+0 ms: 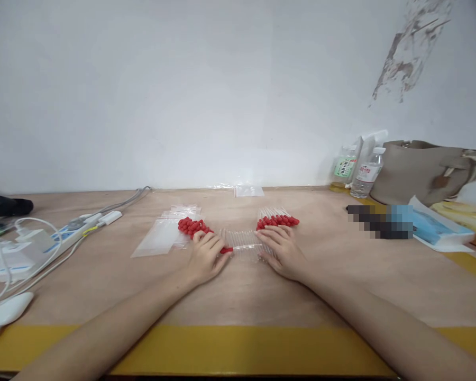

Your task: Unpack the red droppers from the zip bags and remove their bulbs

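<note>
white wall [182,90] | peeling patch [410,53] | plywood table [262,296], yellow edge

Bare tabletop [241,301] before the hands

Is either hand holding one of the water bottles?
No. Both the left hand and right hand rest on red-capped clear tubes; the water bottles stand untouched at the wall.

Pixelated patch [381,221] hiding an item on desk [238,296], bag [424,172] cut by right edge, bottle labels [364,173] unreadable, left hand [206,257] covering tube ends [241,244]
</note>
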